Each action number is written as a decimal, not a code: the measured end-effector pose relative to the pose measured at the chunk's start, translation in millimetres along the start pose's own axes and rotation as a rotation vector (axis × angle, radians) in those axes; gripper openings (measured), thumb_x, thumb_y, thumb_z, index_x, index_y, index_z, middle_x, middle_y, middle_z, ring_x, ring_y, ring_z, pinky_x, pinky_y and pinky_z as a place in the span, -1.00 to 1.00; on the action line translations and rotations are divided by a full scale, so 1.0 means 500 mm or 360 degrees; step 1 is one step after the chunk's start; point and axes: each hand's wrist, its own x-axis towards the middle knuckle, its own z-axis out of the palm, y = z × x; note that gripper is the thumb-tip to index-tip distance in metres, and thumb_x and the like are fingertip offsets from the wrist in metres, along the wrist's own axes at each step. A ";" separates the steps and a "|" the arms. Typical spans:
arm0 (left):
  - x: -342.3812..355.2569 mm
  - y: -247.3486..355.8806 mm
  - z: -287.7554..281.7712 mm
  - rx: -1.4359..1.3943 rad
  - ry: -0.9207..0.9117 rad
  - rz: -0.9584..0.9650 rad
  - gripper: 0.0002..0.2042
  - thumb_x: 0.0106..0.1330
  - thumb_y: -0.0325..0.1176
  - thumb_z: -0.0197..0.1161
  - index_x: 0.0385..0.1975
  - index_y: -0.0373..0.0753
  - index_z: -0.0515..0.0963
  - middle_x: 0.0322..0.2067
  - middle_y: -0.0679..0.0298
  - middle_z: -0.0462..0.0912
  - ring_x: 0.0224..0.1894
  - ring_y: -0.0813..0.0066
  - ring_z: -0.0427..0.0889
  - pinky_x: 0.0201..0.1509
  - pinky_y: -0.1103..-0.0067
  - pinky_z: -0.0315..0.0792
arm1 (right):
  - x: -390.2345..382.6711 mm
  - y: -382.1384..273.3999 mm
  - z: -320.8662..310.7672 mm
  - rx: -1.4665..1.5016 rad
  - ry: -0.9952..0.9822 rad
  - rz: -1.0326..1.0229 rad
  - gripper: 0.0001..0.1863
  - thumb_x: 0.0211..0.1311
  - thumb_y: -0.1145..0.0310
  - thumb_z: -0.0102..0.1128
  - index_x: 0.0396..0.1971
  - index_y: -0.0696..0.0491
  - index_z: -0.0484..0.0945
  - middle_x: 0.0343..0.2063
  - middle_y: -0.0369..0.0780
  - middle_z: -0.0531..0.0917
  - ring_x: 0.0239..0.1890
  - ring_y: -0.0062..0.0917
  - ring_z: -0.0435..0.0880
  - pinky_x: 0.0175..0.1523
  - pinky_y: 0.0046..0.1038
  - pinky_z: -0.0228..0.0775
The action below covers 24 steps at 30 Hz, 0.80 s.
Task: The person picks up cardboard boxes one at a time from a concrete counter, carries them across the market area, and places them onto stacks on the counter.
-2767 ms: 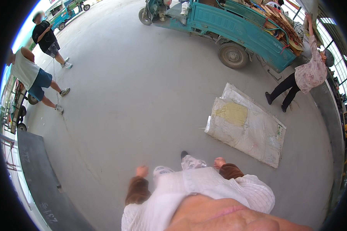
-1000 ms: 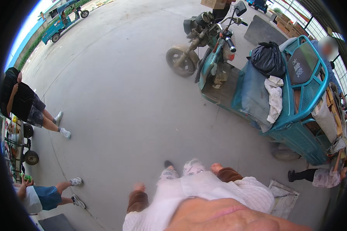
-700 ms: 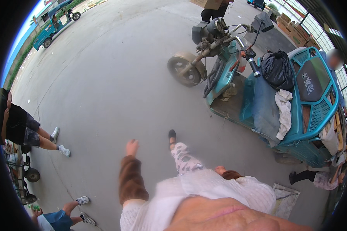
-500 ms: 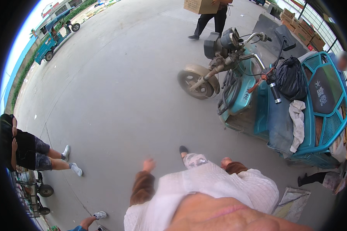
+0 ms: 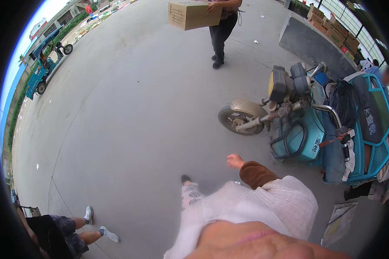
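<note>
My right hand [image 5: 235, 160] swings out in front of me, in a brown sleeve. Its fingers are loosely bent and a little apart, with nothing seen in them. It is left of the teal tricycle's front body [image 5: 296, 142], not visibly touching it. The tricycle's front wheel [image 5: 235, 118] is above my hand in the picture, and a dark bag [image 5: 341, 101] lies on its seat. My left hand is out of view. My foot in a dark shoe [image 5: 186, 179] steps on the grey concrete.
A person [image 5: 222, 39] ahead carries a cardboard box [image 5: 190, 15]. Another person [image 5: 58, 231] stands at the lower left. A parked teal tricycle [image 5: 41, 77] is far left. A grey low block [image 5: 307, 45] has stacked cartons [image 5: 333, 30] behind it. A flattened sack [image 5: 337, 220] lies at the lower right.
My left hand has left the view and my right arm has swung forward. I have moved along past the tricycle's front. The box carrier shows more fully, and the left person sits lower in view.
</note>
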 end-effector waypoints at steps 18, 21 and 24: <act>0.604 1.063 -0.301 -0.0645 -0.0370 0.0571 -0.81 0.08 -0.35 0.09 -0.37 -0.32 0.47 -0.66 0.31 0.44 -0.69 0.53 0.42 -0.69 0.66 0.29 | 0.357 -0.158 -0.062 -0.0533 0.0458 0.0250 -0.59 -0.14 0.20 0.11 -0.23 0.06 0.48 -0.16 -0.12 0.49 -0.02 -0.31 0.38 0.07 -0.39 0.19; 0.629 1.065 -0.273 -0.0777 -0.0752 0.0158 -0.88 0.08 -0.42 0.10 -0.62 -0.32 0.44 -0.72 0.30 0.40 -0.72 0.47 0.41 -0.72 0.58 0.28 | 0.500 -0.329 -0.169 -0.0542 0.0568 0.0038 -0.61 -0.10 0.21 0.09 -0.23 0.08 0.48 -0.23 -0.14 0.52 -0.10 -0.34 0.44 0.00 -0.41 0.24; 0.534 1.202 -0.206 0.2380 -0.0334 0.1370 -0.91 0.04 -0.32 0.10 -0.59 -0.14 0.50 -0.58 0.26 0.54 -0.45 0.35 0.55 -0.43 0.46 0.41 | 0.499 -0.581 -0.328 0.0319 0.0752 -0.0074 -0.69 0.00 0.27 0.05 -0.29 0.14 0.48 -0.43 -0.19 0.55 -0.36 -0.49 0.53 -0.27 -0.48 0.37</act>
